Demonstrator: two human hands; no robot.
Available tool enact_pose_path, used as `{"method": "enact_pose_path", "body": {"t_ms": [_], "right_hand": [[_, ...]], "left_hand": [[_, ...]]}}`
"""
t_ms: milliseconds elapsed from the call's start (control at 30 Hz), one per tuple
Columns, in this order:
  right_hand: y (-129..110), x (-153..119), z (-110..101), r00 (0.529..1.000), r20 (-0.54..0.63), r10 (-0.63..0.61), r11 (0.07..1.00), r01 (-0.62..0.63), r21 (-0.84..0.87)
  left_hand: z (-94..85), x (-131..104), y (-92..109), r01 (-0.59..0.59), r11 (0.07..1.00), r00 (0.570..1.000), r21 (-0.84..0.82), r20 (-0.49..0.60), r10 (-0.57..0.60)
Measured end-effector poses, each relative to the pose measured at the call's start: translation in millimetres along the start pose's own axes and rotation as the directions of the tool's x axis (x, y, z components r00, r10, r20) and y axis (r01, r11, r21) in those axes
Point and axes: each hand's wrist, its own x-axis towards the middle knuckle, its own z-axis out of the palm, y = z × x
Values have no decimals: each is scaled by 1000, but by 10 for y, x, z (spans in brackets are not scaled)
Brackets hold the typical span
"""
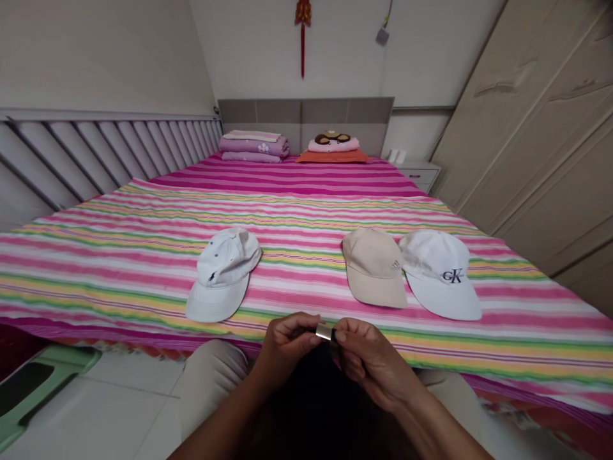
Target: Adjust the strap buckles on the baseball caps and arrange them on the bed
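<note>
Between my hands is a small silver metal buckle (324,331) with a dark strap end (334,336) at its right side. My left hand (291,340) pinches the buckle's left edge between thumb and fingers. On the other side, my right hand (363,350) has its thumb and fingers closed on the dark strap. Below the hands all is black, so I cannot make out what the strap belongs to. Ahead on the bed lie a white cap (223,273) at left, a beige cap (374,267) and a white cap with dark letters (439,273) at right.
The bed has a striped sheet (297,223). Folded purple bedding (253,148) and a pink and orange stack (332,153) rest by the headboard (306,112). A metal railing (119,150) runs along the left. A green stool (52,377) stands at lower left.
</note>
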Motion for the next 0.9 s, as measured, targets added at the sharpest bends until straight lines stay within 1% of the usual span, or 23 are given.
{"method": "enact_pose_path", "body": {"t_ms": [100, 167, 233, 333, 467, 633, 733, 833, 900], "right_hand": [[4, -3, 1, 1000, 3, -7, 1000, 7, 5], [13, -2, 1, 1000, 5, 5, 1000, -5, 6], [24, 3, 1, 1000, 4, 16, 1000, -16, 9], [38, 10, 3, 1000, 0, 5, 1000, -5, 1], [44, 8, 2, 1000, 12, 11, 1000, -11, 22], [68, 9, 2, 1000, 7, 0, 999, 0, 43], [88, 19, 4, 1000, 3, -7, 999, 7, 35], [96, 28, 7, 1000, 1, -21, 999, 21, 24], [94, 27, 15, 1000, -3, -29, 999, 29, 25]], "left_hand": [[21, 4, -11, 26, 997, 1000, -73, -8, -26], [26, 2, -30, 52, 991, 999, -120, 7, -51], [23, -4, -47, 51, 991, 998, -125, 27, -48], [13, -13, -57, 9, 996, 999, -86, 49, -5], [12, -18, -47, -72, 996, 997, -51, 34, 74], [41, -21, -37, -91, 995, 996, -28, 21, 92], [56, -14, -42, -137, 990, 990, -5, 19, 138], [56, 0, -53, -184, 983, 982, 22, 45, 183], [56, 6, -59, -195, 981, 979, 5, 66, 194]]}}
